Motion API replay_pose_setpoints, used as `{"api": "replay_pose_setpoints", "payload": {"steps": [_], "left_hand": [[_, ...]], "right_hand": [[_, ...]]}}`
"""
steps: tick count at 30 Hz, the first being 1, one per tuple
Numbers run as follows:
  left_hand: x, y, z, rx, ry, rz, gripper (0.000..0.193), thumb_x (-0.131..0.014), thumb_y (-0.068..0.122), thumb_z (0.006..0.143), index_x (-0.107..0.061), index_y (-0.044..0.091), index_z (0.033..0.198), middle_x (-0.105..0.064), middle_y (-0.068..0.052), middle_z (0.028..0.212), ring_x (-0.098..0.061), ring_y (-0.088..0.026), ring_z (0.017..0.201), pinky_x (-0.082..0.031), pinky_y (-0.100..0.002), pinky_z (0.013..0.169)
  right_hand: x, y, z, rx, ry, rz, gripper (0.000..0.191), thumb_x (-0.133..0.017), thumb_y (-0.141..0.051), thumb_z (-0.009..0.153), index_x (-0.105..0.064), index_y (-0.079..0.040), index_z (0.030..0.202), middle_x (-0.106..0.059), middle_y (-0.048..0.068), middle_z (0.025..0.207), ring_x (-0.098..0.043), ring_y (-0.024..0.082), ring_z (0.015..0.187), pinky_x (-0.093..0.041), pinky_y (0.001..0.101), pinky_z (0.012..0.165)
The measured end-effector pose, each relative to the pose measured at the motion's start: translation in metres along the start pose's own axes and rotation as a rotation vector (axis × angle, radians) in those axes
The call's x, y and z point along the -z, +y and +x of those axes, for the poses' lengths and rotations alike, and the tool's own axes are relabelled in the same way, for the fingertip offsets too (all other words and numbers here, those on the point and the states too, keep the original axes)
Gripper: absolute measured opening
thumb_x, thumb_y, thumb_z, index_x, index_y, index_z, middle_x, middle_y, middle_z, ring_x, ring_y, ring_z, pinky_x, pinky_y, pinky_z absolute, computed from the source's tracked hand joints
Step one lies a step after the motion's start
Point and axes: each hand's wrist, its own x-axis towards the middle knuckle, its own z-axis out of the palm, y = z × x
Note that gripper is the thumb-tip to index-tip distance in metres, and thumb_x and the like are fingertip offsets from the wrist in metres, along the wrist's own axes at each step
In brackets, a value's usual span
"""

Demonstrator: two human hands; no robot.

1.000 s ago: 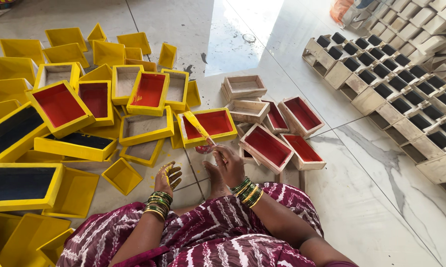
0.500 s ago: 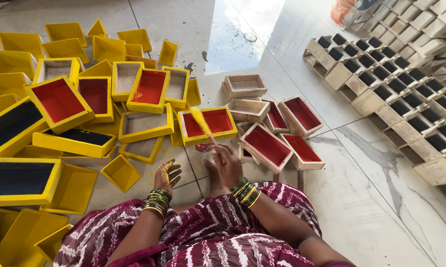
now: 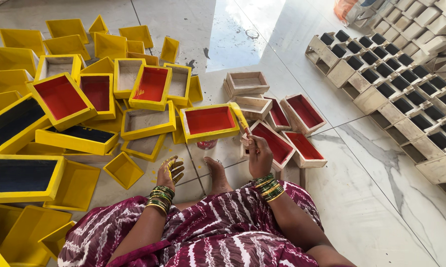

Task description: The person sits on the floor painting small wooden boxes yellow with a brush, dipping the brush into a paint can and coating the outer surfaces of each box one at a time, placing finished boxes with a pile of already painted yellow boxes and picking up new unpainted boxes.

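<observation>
Lifting off the tray (image 3: pixel 209 121), the right hand (image 3: pixel 259 157) pinches a brush (image 3: pixel 240 116); paint-smeared left hand (image 3: pixel 169 171) now rests loosely curled, empty.

A heap of trays (image 3: pixel 60 99) is spread on the floor (image 3: pixel 371 217) at left; a tray (image 3: pixel 209 122) is set centrally, with stacked boxes (image 3: pixel 405 74) at far right.

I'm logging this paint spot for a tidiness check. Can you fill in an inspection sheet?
Surface: pale tile floor, sunlit patch.
Job's things: paintbrush in right hand, at a yellow tray with red inside.
Clutter: yellow trays heaped left; unpainted trays with red insides.
Hands: left hand, paint-stained, rests on floor.
Cables: nothing seen.
Surroundings: rows of small boxes with dark insides to the right.
</observation>
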Motion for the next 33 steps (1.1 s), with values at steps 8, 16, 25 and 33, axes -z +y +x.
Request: {"api": "replay_pose_setpoints", "payload": {"steps": [8, 16, 25, 33], "left_hand": [[-0.002, 0.001, 0.000, 0.001, 0.009, 0.004, 0.035, -0.056, 0.034, 0.097, -0.066, 0.018, 0.126, -0.071, -0.005, 0.113, -0.065, -0.021, 0.099, -0.050, -0.039, 0.087], [-0.002, 0.003, -0.001, 0.004, 0.001, -0.019, 0.036, -0.055, 0.034, 0.097, -0.065, 0.018, 0.128, -0.070, -0.006, 0.114, -0.065, -0.021, 0.099, -0.050, -0.040, 0.088], [-0.005, 0.003, -0.001, 0.006, -0.017, -0.015, 0.036, -0.055, 0.032, 0.097, -0.065, 0.018, 0.128, -0.071, -0.005, 0.114, -0.066, -0.021, 0.099, -0.050, -0.039, 0.088], [-0.003, 0.002, -0.002, -0.009, -0.012, -0.025, 0.033, -0.056, 0.034, 0.097, -0.066, 0.018, 0.124, -0.071, -0.004, 0.109, -0.066, -0.020, 0.096, -0.050, -0.038, 0.085]], "right_hand": [[-0.040, -0.028, -0.010, -0.048, -0.167, 0.128, 0.020, -0.059, -0.022, 0.105, -0.068, -0.008, 0.116, -0.074, 0.009, 0.103, -0.077, 0.015, 0.078, -0.063, 0.0274, 0.063], [-0.056, -0.058, -0.014, 0.103, -0.261, 0.247, 0.021, -0.059, -0.021, 0.107, -0.068, -0.006, 0.118, -0.073, 0.011, 0.105, -0.076, 0.017, 0.084, -0.061, 0.0296, 0.067], [-0.055, -0.063, -0.010, -0.051, -0.245, 0.224, 0.024, -0.059, -0.022, 0.105, -0.069, -0.003, 0.117, -0.074, 0.010, 0.091, -0.076, 0.015, 0.078, -0.058, 0.0290, 0.064], [-0.053, -0.085, 0.013, 0.044, -0.260, 0.284, 0.022, -0.058, -0.020, 0.106, -0.068, -0.002, 0.114, -0.073, 0.010, 0.092, -0.075, 0.017, 0.078, -0.057, 0.0303, 0.067]]}}
